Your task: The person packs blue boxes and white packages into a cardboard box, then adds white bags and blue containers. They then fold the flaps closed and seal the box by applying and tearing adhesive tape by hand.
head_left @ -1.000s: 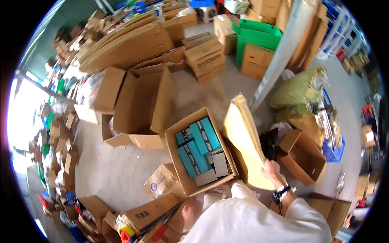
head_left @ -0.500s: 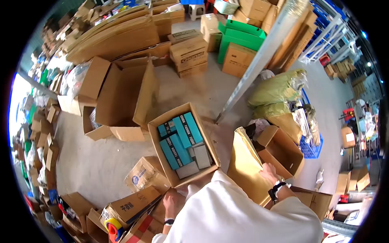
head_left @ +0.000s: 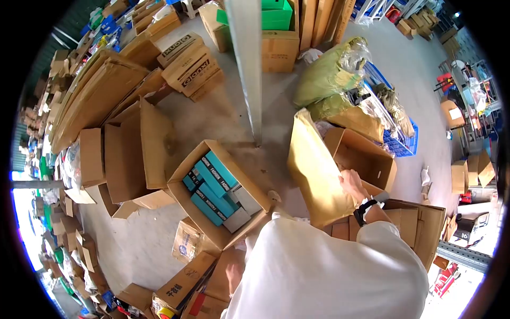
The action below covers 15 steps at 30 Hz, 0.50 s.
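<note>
My right hand is closed on the edge of a large flat gold-tan kraft piece, which stands upright and tilted beside an open cardboard box. A black watch-like band is on that wrist. Close to my body on the other side, my left hand hangs low beside cardboard boxes, its fingers blurred and partly hidden by the white sleeve. Between my hands and farther forward, an open carton holds several teal boxes with "FASHION" bands and some grey boxes.
A metal post rises just beyond the carton. To the left stands a big open box, with stacked cartons behind. Olive sacks and a blue crate lie right. A taped box sits near my left side.
My view has turned to the right. My right hand still grips the kraft piece, which now stands more upright. My left hand is more hidden by the sleeve.
</note>
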### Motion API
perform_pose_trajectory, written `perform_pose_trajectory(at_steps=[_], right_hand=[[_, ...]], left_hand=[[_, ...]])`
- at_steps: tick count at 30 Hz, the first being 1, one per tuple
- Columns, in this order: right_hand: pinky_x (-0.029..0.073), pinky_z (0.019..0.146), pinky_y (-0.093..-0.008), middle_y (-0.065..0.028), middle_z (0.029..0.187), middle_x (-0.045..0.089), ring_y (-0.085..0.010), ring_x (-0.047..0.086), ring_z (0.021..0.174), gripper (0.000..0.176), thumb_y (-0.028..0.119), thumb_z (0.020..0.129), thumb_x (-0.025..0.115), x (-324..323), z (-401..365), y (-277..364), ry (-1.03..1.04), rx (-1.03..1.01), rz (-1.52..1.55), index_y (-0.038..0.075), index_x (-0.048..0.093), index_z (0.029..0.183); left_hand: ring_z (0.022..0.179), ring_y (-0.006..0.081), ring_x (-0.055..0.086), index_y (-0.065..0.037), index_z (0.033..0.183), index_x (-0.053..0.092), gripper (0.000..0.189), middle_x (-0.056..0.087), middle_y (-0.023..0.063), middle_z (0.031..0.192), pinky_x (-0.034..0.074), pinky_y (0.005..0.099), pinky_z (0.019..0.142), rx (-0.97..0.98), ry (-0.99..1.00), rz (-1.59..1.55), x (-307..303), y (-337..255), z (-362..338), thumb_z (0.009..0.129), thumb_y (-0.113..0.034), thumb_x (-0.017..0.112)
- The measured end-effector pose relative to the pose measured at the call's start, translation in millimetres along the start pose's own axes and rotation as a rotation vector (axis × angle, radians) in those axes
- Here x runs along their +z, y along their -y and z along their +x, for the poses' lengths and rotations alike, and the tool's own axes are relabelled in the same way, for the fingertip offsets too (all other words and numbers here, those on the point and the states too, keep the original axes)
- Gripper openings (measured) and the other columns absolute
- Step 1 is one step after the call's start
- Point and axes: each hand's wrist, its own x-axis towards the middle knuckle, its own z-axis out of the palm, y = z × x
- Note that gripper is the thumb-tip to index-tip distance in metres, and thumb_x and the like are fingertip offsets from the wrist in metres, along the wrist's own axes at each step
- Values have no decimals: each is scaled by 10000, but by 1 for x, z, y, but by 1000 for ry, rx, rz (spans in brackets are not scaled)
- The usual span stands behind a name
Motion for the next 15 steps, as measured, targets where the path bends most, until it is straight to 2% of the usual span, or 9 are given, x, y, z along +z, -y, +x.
perform_pose_trajectory(at_steps=[1,4,6,8,9,11,12,13,15], right_hand=[[540,764,-550,-265,814,683,-466,671,816,262,245,906,667,6,7,-16,-20,40,-1,2,695,813],[547,765,-553,-264,820,687,-460,675,813,249,235,906,679,22,26,-50,-90,100,20,6,696,810],[555,775,-546,-259,838,698,-452,685,828,229,226,912,660,45,46,-64,-113,155,0,11,712,850],[568,843,-519,-249,972,714,-427,693,940,219,212,923,639,80,72,-68,34,320,61,13,727,944],[569,851,-514,-242,1059,709,-423,692,984,217,215,928,638,102,85,-70,30,341,81,24,732,968],[580,867,-496,-221,1102,715,-401,703,1014,201,186,945,602,96,115,-31,-41,555,108,39,739,954],[581,878,-491,-219,1102,719,-402,709,1001,191,159,946,586,78,127,-17,26,489,62,42,737,958],[573,894,-498,-223,1151,688,-406,692,1039,176,154,943,587,79,134,-19,1,530,95,47,688,1039],[557,926,-512,-233,1248,625,-412,658,1114,278,143,937,589,81,146,-23,-56,609,161,56,590,1202]], left_hand=[[694,205,623,-33,962,632,127,659,75,815,496,326,573,-462,-235,-613,4,-54,3,983,-148,583],[709,144,662,-105,1140,634,189,696,62,918,500,265,563,-371,-115,-293,-18,-144,19,1001,-217,574],[726,148,685,-123,1196,637,238,708,67,942,494,255,554,-513,-217,-320,-36,-138,39,1002,-246,574],[662,132,629,-83,1192,650,253,651,12,826,481,267,528,-473,-290,-297,-46,-146,43,982,-202,575],[630,124,600,-63,1191,657,261,623,-16,767,474,273,515,-462,-323,-277,-50,-154,35,972,-180,576],[649,121,610,-75,1207,656,268,629,-2,804,477,266,524,-441,-253,-331,-61,-143,25,976,-191,586],[659,120,614,-81,1215,655,272,632,4,822,479,263,528,-441,-214,-352,-72,-136,12,978,-197,591],[657,123,613,-80,1207,655,266,630,7,832,479,265,527,-448,-233,-405,-75,-122,1,978,-204,599],[652,129,609,-71,1199,651,262,631,14,844,479,269,526,-464,-266,-436,-70,-103,-24,980,-210,611]])
